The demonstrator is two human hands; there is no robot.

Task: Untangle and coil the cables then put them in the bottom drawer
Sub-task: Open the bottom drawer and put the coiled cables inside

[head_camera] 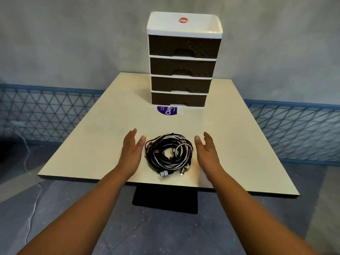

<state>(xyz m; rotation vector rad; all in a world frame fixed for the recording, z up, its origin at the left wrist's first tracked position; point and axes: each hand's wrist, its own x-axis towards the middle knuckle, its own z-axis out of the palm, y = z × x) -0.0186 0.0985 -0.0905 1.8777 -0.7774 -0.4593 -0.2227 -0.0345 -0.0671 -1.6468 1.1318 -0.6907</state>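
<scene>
both forearms reach in from the near edge, left hand and right hand flanking the cables, palms facing inward, fingers straight and spread, holding nothing. neither hand looks to touch the bundle yet, each sits just beside it.

cables are one mixed knot of black and white leads lying in a rough ring on the near part of the table, close to the front edge. several plugs stick out at the near side, a usb plug and a thinner connector among them.

handling guess: light, soft, floppy, no fragile parts beyond the plug ends. strands will snag on each other and spring loose if lifted as a lump. best grip is probably a free plug end at the near side, pinching it and feeding that lead out of the ring while the other hand pins the rest. tugging hard likely tightens the knot.

drawer unit stands at the far side of the table, well apart from the bundle, four dark drawers all closed. bottom drawer is the lowest one, still to be opened. purple sticker lies on the table just in front of it.
</scene>
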